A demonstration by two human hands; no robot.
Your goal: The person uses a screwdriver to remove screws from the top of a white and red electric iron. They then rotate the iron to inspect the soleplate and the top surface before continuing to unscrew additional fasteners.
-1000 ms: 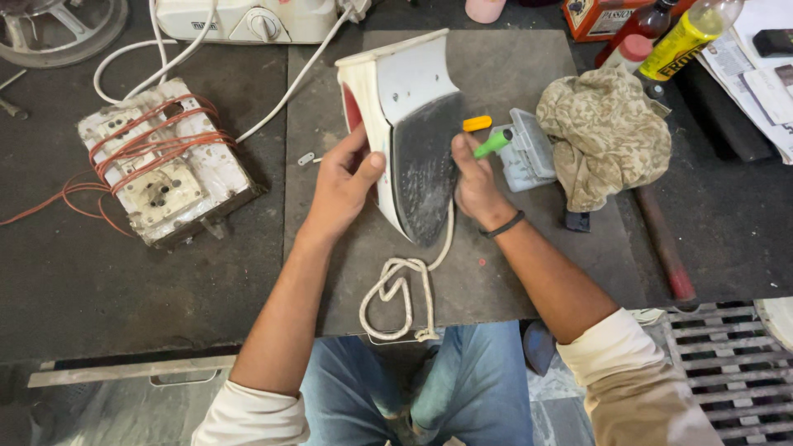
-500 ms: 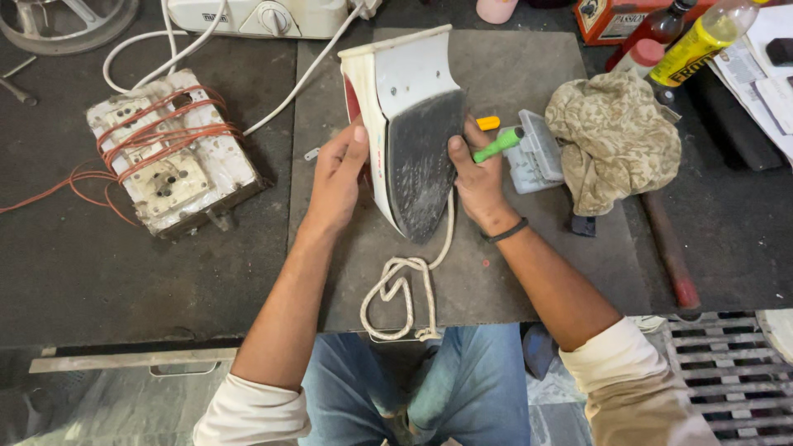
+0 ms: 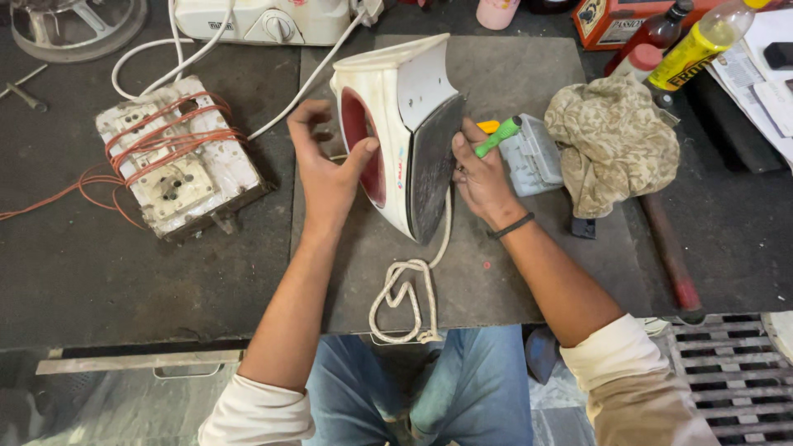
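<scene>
I see the white clothes iron (image 3: 405, 132) tipped on its side on the grey mat (image 3: 529, 272), soleplate facing right. My left hand (image 3: 330, 173) braces its red side, fingers loosely curled. My right hand (image 3: 483, 177) grips a green-handled screwdriver (image 3: 498, 137); its tip is hidden behind the iron's edge.

A white clothes iron (image 3: 396, 132) with a dark red side panel stands tipped on its edge on the grey mat, its scorched dark soleplate facing three o'clock, nose pointing toward six o'clock. Its pale cord (image 3: 409, 293) trails from the nose end toward six o'clock, lying in loose loops. A green-handled screwdriver (image 3: 498, 136) lies at the iron's three o'clock, against the soleplate.
</scene>
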